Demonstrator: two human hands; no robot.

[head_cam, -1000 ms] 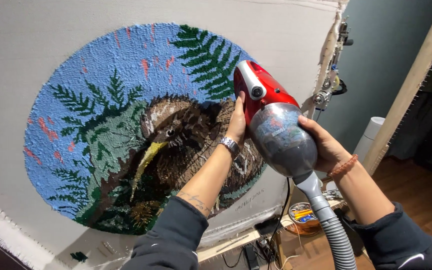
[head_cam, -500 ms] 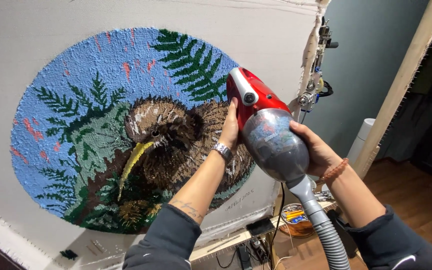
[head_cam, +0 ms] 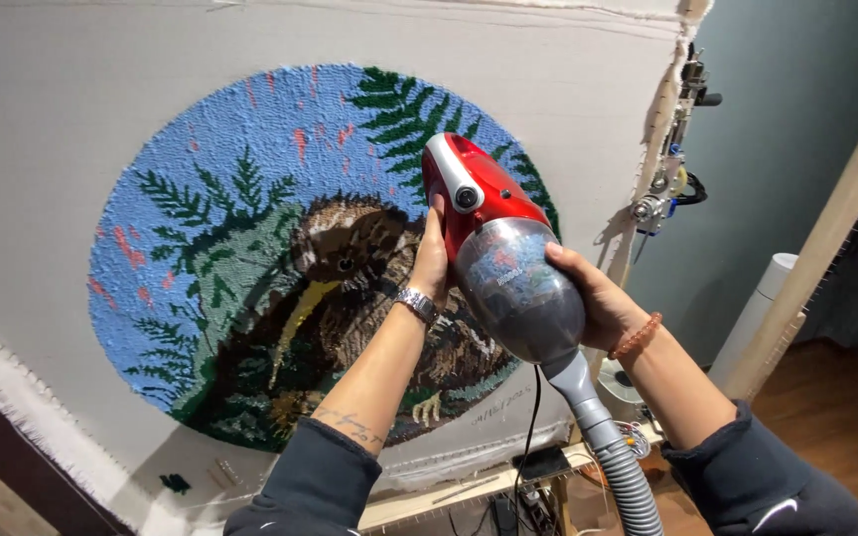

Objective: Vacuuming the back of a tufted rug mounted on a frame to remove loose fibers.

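Since half second ago, vacuum (head_cam: 494, 243) sits slightly lower on rug, view shifted. Round tufted rug (head_cam: 250, 228) on stretched white cloth (head_cam: 71, 119): blue sky, green ferns, brown long-beaked bird. My left hand (head_cam: 432, 260), watch at wrist, clamped on vacuum's red body, nose against rug by fern. My right hand (head_cam: 593, 298), bead bracelet at wrist, wrapped round clear dust bowl. Grey hose (head_cam: 613, 462) hangs below. Wooden post (head_cam: 826, 238) far right.

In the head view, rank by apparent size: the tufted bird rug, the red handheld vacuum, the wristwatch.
1. Tufted bird rug
2. Red handheld vacuum, though nearness to the camera enlarges it
3. Wristwatch
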